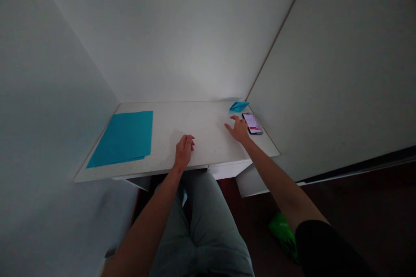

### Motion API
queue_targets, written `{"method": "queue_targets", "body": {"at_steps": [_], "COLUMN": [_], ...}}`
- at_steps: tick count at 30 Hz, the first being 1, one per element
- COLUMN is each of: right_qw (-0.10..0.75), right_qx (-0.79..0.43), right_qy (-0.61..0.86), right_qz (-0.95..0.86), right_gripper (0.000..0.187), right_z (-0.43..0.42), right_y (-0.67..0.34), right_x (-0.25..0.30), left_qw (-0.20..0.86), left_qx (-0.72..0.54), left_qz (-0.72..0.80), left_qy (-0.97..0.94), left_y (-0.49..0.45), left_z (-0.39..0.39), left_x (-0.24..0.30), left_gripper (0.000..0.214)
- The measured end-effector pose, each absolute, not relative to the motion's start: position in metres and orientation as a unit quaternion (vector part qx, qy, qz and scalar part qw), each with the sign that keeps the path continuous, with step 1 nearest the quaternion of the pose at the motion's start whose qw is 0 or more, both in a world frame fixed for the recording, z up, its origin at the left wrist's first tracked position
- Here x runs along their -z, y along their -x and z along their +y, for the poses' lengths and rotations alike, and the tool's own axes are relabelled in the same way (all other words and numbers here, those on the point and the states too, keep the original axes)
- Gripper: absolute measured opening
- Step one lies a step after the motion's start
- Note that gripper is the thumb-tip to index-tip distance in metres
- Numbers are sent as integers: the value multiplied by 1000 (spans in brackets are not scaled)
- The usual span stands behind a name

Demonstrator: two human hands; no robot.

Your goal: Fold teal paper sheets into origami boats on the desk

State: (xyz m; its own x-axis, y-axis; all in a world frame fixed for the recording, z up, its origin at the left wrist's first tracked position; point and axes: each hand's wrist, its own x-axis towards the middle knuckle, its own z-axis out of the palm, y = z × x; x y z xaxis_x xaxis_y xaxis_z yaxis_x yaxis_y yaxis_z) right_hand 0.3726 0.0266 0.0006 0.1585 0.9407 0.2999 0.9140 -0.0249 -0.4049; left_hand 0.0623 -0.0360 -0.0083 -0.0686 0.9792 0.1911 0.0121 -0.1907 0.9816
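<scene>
Phone [252,123] lies at 2 o'clock, just beside right hand [238,130]. Hand is released, fingers spread, grasping nothing.

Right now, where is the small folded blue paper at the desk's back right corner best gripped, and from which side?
Probably pinch the folded blue paper at its left tip, coming from the front left with the right hand. The walls close its back and right, and the phone lies just in front. Its folds are too small to read.
</scene>
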Motion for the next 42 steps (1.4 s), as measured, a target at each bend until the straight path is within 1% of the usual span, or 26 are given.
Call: {"method": "queue_targets", "body": {"at_steps": [3,5,7,10,12,14,16,18,20,22,26,28,30,33,37,39,40,42], "right_qw": [278,292,298,300,305,303,299,298,298,297,303,308,312,317,326,325,318,287], "right_qx": [-85,-116,-123,-111,-105,-99,-91,-86,-83,-78,-69,-68,-67,-67,-61,-59,-59,-65], "right_qy": [667,649,638,629,636,634,628,624,625,628,624,617,609,584,498,450,433,412], "right_qz": [-686,-693,-699,-709,-701,-705,-712,-717,-717,-715,-717,-721,-726,-744,-801,-829,-841,-863], "right_gripper": [55,53,52,51,48,46,47,48,48,48,46,46,49,58,75,81,81,75], "right_z": [6,-8,-19,-25,-23,-20,-17,-16,-16,-16,-14,-13,-13,-15,-23,-29,-31,-35], "right_y": [-312,-281,-263,-258,-260,-262,-262,-262,-262,-262,-264,-263,-263,-262,-260,-260,-260,-261], "right_x": [11,18,23,25,26,27,28,28,29,30,31,32,32,29,20,16,15,14], "left_qw": [437,415,344,186,109,66,54,52,45,36,58,66,53,27,38,52,56,60], "left_qx": [-567,-564,-551,-508,-478,-434,-353,-267,-209,-178,-140,-131,-134,-136,-69,-42,-37,-34], "left_qz": [468,481,503,535,573,629,683,712,720,723,726,735,735,684,584,539,522,496], "left_qy": [-519,-528,-570,-649,-657,-641,-637,-647,-660,-667,-671,-662,-663,-716,-808,-840,-850,-865], "left_y": [-62,-53,-31,28,73,112,139,150,150,146,142,143,141,121,59,21,2,-29], "left_z": [-37,-39,-41,-42,-42,-44,-47,-50,-52,-52,-49,-48,-48,-51,-63,-72,-76,-85], "left_x": [11,11,9,5,3,4,5,6,3,-2,-20,-31,-44,-64,-77,-76,-74,-71], "left_gripper": [41,35,28,22,30,52,71,75,69,60,46,44,43,44,42,41,40,40]}}
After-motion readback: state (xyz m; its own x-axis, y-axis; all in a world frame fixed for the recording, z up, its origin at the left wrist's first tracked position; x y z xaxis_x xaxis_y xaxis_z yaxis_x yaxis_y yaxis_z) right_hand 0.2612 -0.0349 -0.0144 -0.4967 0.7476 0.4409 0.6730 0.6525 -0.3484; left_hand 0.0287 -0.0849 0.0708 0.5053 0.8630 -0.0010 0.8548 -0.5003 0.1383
